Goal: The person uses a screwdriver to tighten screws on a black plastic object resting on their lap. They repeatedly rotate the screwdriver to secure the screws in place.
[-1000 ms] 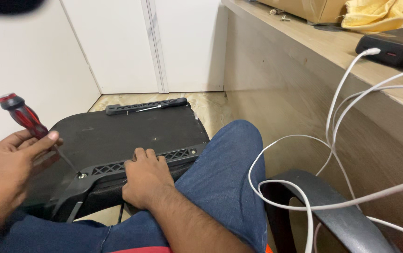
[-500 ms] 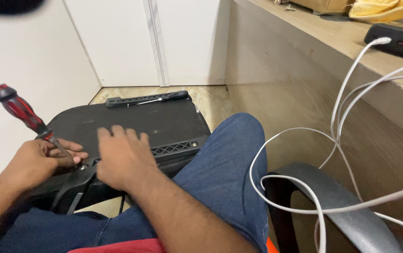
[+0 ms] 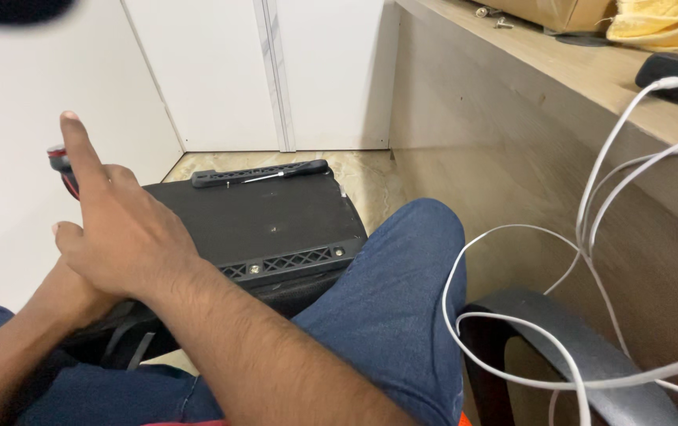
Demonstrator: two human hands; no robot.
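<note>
— Since half a second ago, what has moved?

— Crossing over, the right hand (image 3: 122, 237) has left the near bracket (image 3: 292, 262) and now covers the left hand (image 3: 67, 296), forefinger raised, other fingers loosely bent. Only the red-and-black screwdriver (image 3: 61, 167) top peeks out behind it, near the panel's left edge.

— And the left hand?

— Mostly hidden; I cannot tell its grip.

— Where is the panel?

— The black panel (image 3: 260, 217) rests on the person's lap, one slotted bracket along its near edge, another bracket (image 3: 260, 173) at its far edge.

— Any risk?

— With neither hand steadying the panel, a hard push might tip it off the knee (image 3: 402, 260), or the tip could slip. White cables (image 3: 591, 229) dangle right.
</note>
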